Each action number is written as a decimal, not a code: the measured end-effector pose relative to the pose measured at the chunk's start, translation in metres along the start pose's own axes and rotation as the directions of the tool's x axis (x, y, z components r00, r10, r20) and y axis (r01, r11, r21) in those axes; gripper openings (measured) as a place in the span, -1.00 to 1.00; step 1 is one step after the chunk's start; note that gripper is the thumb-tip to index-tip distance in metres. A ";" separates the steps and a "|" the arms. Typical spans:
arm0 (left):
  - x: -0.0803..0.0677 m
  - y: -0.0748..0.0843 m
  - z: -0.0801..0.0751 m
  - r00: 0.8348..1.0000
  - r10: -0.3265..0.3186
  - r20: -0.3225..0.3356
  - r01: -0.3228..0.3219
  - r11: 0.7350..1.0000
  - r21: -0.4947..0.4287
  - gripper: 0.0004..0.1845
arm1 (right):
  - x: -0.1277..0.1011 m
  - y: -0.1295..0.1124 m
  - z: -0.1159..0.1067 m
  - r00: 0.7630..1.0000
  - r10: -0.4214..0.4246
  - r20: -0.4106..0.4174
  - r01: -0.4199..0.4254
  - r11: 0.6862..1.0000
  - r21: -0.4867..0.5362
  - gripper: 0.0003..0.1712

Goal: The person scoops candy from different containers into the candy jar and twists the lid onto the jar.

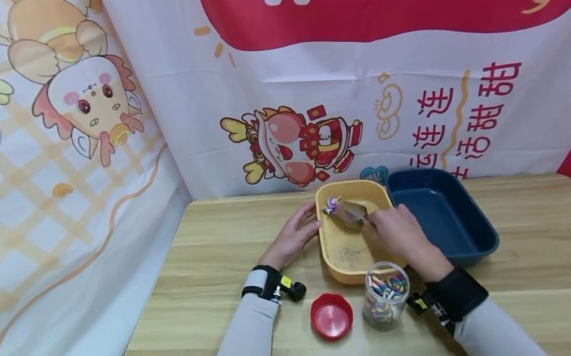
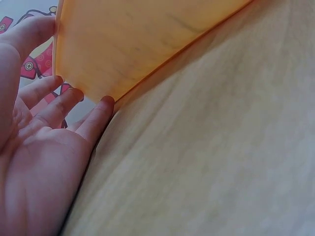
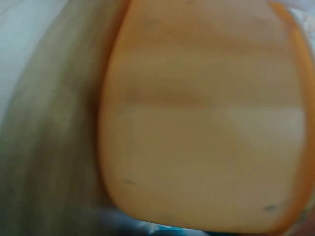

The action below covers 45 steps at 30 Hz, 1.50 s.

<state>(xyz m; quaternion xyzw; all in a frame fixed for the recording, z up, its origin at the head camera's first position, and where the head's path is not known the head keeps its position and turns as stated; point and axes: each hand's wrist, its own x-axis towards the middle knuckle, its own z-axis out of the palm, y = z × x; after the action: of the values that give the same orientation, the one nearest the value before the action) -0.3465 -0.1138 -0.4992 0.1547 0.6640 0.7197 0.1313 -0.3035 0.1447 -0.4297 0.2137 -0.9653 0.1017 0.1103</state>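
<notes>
A metal scoop (image 1: 351,212) is in my right hand (image 1: 400,234), gripped by its handle inside the yellow bin (image 1: 345,243). Colourful swirl-patterned pieces (image 1: 332,205) lie at the scoop's tip, near the bin's far left corner. My left hand (image 1: 295,235) rests against the bin's left side. In the left wrist view, the fingertips (image 2: 105,101) touch the outer wall (image 2: 133,44) with the fingers spread and only slightly bent. Blur fills the right wrist view, which shows mostly the bin (image 3: 202,142); the scoop is out of sight there.
A clear jar (image 1: 386,295) of colourful pieces stands open in front of the yellow bin, beside my right wrist. Left of it lies a red lid (image 1: 331,316). A dark blue bin (image 1: 439,215) adjoins the yellow one on the right. Printed cloth (image 1: 271,71) hangs behind the table.
</notes>
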 end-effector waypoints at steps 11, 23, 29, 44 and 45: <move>0.001 -0.002 0.000 0.999 0.041 0.029 -0.040 0.998 -0.040 -0.32 | 0.002 0.009 0.010 0.990 -0.119 0.080 0.124 0.990 -0.060 -0.77; -0.001 -0.003 0.000 0.999 0.038 0.037 -0.036 0.998 -0.056 -0.32 | 0.000 0.021 -0.004 0.987 -0.136 0.089 0.128 0.987 0.093 -0.80; -0.002 -0.002 0.000 0.998 0.041 0.037 -0.039 0.998 -0.048 -0.32 | -0.001 0.030 -0.013 0.985 -0.137 0.107 0.112 0.970 0.217 -0.81; -0.004 0.001 0.002 1.000 0.019 0.022 -0.019 1.000 0.011 -0.30 | -0.030 0.068 -0.100 0.975 -0.222 -0.011 0.195 0.833 0.518 -0.83; -0.004 0.002 0.002 0.999 0.024 0.022 -0.025 1.000 0.011 -0.30 | -0.038 0.071 -0.111 0.972 -0.235 -0.016 0.208 0.824 0.526 -0.82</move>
<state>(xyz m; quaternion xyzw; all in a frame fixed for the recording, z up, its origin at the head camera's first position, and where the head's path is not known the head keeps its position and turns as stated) -0.3423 -0.1136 -0.4976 0.1716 0.6647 0.7156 0.1289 -0.2821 0.2493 -0.3436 0.3486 -0.8719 0.3422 0.0349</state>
